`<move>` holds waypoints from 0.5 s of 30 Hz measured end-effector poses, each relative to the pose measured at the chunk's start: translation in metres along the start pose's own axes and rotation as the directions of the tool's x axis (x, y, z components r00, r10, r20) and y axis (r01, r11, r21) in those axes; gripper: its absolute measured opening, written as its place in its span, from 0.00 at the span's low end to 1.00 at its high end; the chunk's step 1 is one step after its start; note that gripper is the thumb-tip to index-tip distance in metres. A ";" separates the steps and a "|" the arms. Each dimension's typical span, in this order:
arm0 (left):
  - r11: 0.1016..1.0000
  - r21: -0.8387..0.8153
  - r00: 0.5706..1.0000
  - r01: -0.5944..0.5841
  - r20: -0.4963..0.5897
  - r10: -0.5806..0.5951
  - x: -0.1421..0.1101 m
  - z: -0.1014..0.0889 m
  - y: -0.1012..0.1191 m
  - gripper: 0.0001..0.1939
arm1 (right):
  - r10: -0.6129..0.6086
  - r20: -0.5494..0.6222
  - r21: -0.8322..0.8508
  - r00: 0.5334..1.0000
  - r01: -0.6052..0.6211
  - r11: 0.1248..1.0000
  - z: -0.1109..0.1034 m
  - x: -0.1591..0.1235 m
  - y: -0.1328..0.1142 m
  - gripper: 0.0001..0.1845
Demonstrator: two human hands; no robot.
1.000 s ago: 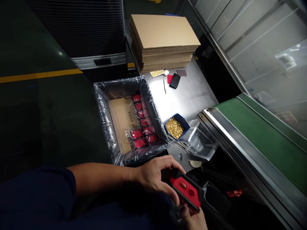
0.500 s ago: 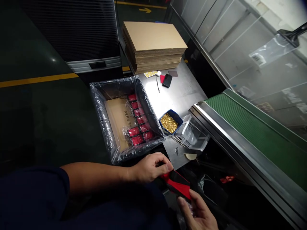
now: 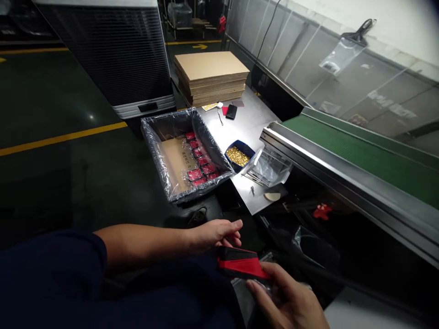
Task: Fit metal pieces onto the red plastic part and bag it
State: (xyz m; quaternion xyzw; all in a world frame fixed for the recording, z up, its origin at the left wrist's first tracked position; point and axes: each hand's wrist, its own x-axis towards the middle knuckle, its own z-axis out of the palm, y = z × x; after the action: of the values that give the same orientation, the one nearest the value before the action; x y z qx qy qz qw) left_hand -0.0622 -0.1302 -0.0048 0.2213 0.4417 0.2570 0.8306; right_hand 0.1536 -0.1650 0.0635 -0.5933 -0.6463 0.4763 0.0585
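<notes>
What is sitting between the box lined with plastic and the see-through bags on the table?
In the head view, a blue tray of small gold pieces sits between the plastic-lined box and the clear bags.

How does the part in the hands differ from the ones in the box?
The held part is bare, gripped by both the left hand and right hand; the boxed parts are bagged and lie in rows in the lined box. All are red and black.

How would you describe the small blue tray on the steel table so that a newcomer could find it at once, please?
Start at the steel table beside the green conveyor belt. Near its front edge, between the plastic-lined box and a clear plastic bag, sits the blue tray. It alone is heaped with small gold-coloured pieces.
</notes>
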 end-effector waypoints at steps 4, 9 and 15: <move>0.950 0.313 0.995 -0.013 0.102 -0.020 -0.016 0.015 -0.018 0.40 | -0.088 -0.148 0.019 0.985 0.092 0.996 0.017 -0.032 0.005 0.19; 0.855 0.517 0.904 0.031 0.350 -0.245 -0.026 0.018 -0.031 0.58 | 0.050 -0.258 0.224 0.965 0.009 0.975 0.029 -0.063 0.015 0.32; 0.955 -0.199 0.820 0.222 0.567 -0.072 -0.016 0.018 -0.051 0.44 | 0.547 -0.294 0.715 0.784 -0.200 0.670 0.037 -0.059 0.096 0.30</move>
State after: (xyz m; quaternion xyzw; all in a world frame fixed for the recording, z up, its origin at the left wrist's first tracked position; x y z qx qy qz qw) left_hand -0.0425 -0.1819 -0.0166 0.1419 0.1611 0.1713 0.9615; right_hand 0.2152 -0.2489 0.0063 -0.7579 -0.2624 0.5058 0.3177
